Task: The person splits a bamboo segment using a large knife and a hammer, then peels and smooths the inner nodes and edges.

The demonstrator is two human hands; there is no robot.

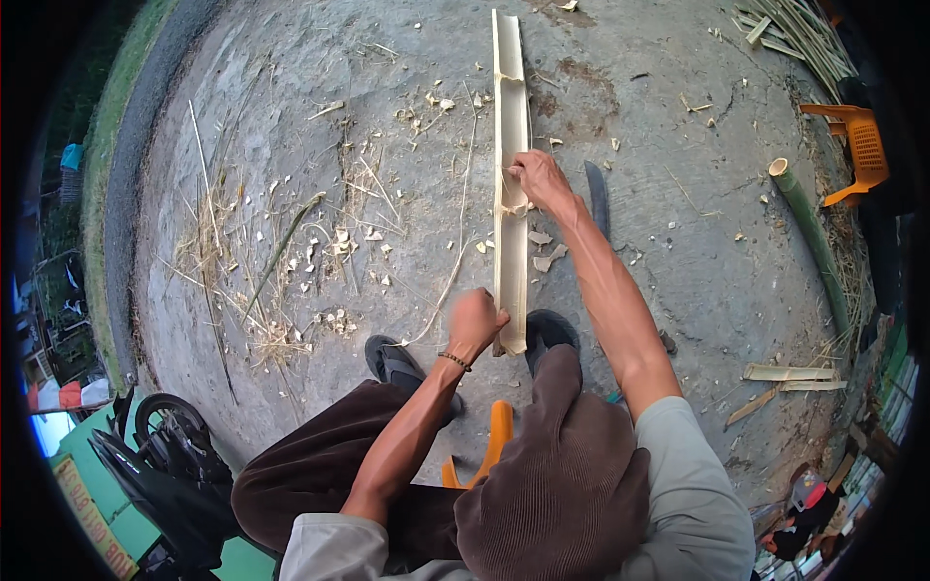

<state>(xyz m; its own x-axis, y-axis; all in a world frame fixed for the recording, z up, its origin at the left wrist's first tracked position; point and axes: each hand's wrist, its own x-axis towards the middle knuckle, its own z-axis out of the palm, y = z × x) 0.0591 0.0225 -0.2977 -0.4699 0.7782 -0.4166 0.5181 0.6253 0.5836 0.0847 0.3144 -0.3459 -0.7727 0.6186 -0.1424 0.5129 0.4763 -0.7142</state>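
Observation:
A long split bamboo half (512, 247), pale and hollow side up, runs away from my feet with its node walls showing inside. My right hand (541, 181) is closed over it near a node, fingertips at its left edge. At the near end my left hand (475, 320), slightly blurred, is curled into a fist with the thumb against the bamboo's left rim; its other fingers are partly hidden. A dark curved blade (598, 198) lies on the ground just right of the bamboo, its lower part hidden behind my right forearm.
Bamboo chips (341, 242) and thin strips litter the concrete at left. On the right lie a green bamboo pole (812, 242), split pieces (790, 373) and an orange plastic chair (857, 150). A bundle of strips (799, 44) is at far right; a motorcycle (170, 474) stands lower left.

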